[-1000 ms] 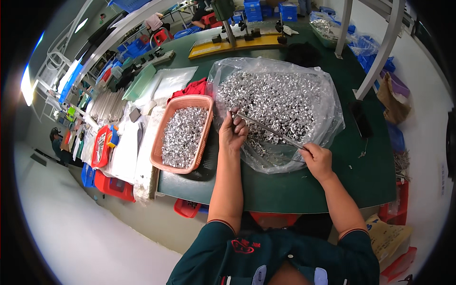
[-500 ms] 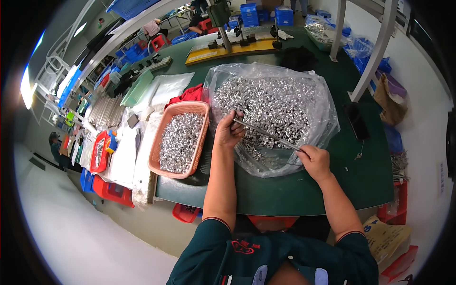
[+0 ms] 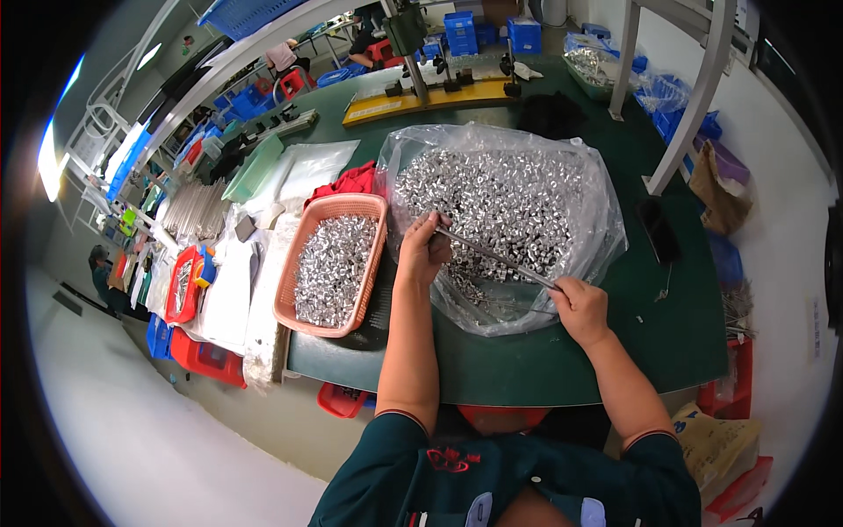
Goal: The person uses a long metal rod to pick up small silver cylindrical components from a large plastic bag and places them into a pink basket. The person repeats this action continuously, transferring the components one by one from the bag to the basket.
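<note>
A thin metal rod (image 3: 499,256) slants between my hands, over a clear plastic bag (image 3: 606,224) spread open on the green table. Many small shiny metal pieces (image 3: 500,198) fill the bag. Closed around the rod's upper left end is my left hand (image 3: 423,244); whether a small metal piece is also in those fingers is too small to tell. My right hand (image 3: 581,309) grips the lower right end, near the bag's front right edge. Left of the bag, a salmon-pink plastic basket (image 3: 283,290) holds more of the same small pieces.
A red cloth (image 3: 351,180) lies behind the basket. White sheets and a pale green tray (image 3: 253,171) are farther left. A yellow-based fixture (image 3: 430,104) stands at the back. Right of the bag lies a black phone (image 3: 657,230), beside a grey frame leg (image 3: 694,105).
The whole view has shifted slightly, so the bag and basket sit a little lower in the picture. Both hands keep hold of the rod, its angle nearly the same.
</note>
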Demonstrator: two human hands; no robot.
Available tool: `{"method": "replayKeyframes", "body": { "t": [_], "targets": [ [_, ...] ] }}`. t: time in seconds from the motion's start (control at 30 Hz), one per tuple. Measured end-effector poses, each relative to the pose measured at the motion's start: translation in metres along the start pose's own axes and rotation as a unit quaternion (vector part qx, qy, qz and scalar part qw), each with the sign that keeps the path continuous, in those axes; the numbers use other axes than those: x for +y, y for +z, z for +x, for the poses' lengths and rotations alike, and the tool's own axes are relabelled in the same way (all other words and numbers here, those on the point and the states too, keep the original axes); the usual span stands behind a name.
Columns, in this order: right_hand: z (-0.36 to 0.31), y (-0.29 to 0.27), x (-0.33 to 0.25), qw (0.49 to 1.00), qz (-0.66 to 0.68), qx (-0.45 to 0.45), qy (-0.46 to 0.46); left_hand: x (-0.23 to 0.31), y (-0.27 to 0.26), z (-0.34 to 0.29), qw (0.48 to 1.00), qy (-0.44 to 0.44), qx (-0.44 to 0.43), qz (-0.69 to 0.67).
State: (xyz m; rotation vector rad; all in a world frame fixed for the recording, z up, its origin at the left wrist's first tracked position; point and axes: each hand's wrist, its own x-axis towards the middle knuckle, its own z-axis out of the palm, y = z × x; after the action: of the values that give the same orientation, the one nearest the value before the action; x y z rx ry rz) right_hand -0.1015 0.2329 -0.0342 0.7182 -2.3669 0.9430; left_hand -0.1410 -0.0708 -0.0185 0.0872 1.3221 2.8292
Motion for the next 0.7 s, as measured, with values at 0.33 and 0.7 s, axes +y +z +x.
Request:
{"method": "replayKeyframes", "body": {
  "t": [0.33,0.7],
  "targets": [
    [0.003,-0.001,-0.003,0.993,0.087,-0.037,0.065,-0.008,0.004,-0.001,0.978,0.017,-0.068,-0.195],
    [-0.001,0.003,0.004,0.976,0.147,-0.07,0.148,-0.011,0.016,-0.002,0.995,0.083,0.012,-0.049]
  ]
}}
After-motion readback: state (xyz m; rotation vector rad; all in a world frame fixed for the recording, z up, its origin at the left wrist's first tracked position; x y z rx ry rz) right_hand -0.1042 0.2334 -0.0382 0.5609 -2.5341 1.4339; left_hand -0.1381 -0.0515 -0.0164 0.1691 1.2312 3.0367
